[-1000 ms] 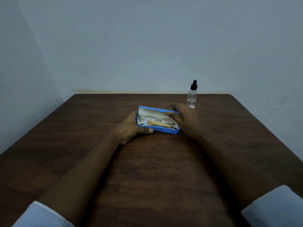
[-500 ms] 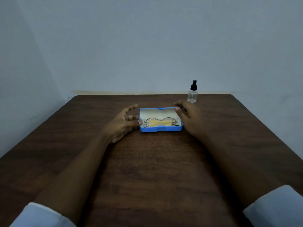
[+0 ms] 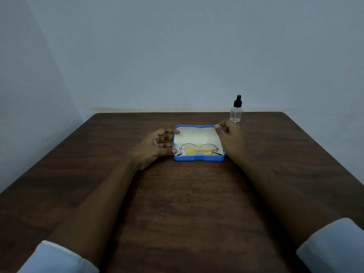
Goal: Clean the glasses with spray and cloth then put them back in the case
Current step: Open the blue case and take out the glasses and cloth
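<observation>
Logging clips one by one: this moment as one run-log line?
case open | left hand touches case end | right hand pinches lid corner | glasses, cloth inside | spray bottle upright, untouched

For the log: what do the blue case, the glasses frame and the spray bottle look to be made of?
The case: probably moulded plastic, matte blue, rounded corners, pale smooth lining. The glasses: thin gold-toned wire rims, likely metal. The spray bottle: clear see-through body, glass or plastic, I cannot tell which; black nozzle looks like plastic.

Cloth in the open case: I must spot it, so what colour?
Mustard yellow: the folded cloth lies over the round wire-rimmed glasses; head view.
</observation>
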Tool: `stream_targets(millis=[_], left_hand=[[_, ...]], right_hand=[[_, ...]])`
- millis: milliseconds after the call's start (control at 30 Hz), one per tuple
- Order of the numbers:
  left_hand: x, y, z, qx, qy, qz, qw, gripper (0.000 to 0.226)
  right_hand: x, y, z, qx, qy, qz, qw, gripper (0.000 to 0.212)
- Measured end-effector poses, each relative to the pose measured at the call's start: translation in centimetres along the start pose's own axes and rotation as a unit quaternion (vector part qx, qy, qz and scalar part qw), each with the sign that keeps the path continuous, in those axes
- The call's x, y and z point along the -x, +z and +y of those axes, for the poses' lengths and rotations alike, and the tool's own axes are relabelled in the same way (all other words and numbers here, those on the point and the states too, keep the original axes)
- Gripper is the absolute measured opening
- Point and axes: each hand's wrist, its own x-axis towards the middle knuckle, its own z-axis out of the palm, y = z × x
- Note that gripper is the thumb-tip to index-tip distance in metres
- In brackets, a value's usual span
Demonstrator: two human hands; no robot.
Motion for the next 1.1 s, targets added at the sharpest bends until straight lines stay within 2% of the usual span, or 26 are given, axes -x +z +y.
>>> stream_targets(millis=[200,333,433,500,600,700,767,933,1100], left_hand=[[-0.2,0.0,0.0,0.032,-0.001,-0.021,0.999,0.07],[-0.5,-0.3,-0.4,0.036,0.002,-0.029,0.999,0.071],[-0.6,-0.5,-0.6,0.038,0.004,-0.026,0.999,0.071],[-0.7,-0.6,-0.6,0.037,0.005,-0.027,0.999,0.071],[-0.5,-0.4,-0.5,0.033,0.003,-0.025,0.999,0.071],[-0.4,-0.3,-0.4,0.034,0.005,-0.024,0.999,0.071],[-0.4,-0.4,-0.3,0.033,0.003,-0.024,0.999,0.071],[-0.4,-0.3,-0.1,0.027,0.0,-0.021,0.999,0.071],[-0.4,-0.3,-0.1,0.029,-0.003,-0.019,0.999,0.07]], right_hand=[[0.6,-0.5,-0.5,-0.003,-0.016,0.001,1.0,0.018],[0.6,-0.9,-0.8,-0.055,-0.001,0.028,0.998,0.016],[0.5,-1.6,-0.8,0.046,-0.115,0.079,0.989,0.019],[0.9,-1.9,-1.5,0.087,-0.201,0.077,0.973,0.016],[1.7,-1.9,-2.5,0.122,-0.277,-0.002,0.953,0.016],[2.3,-1.2,-2.5,0.211,-0.266,-0.12,0.933,0.018],[2.4,-0.8,-2.4,0.268,-0.251,-0.162,0.916,0.023],[2.3,-0.9,-3.0,0.319,-0.227,-0.197,0.899,0.031],[2.4,-0.8,-3.1,0.324,-0.213,-0.219,0.895,0.034]])
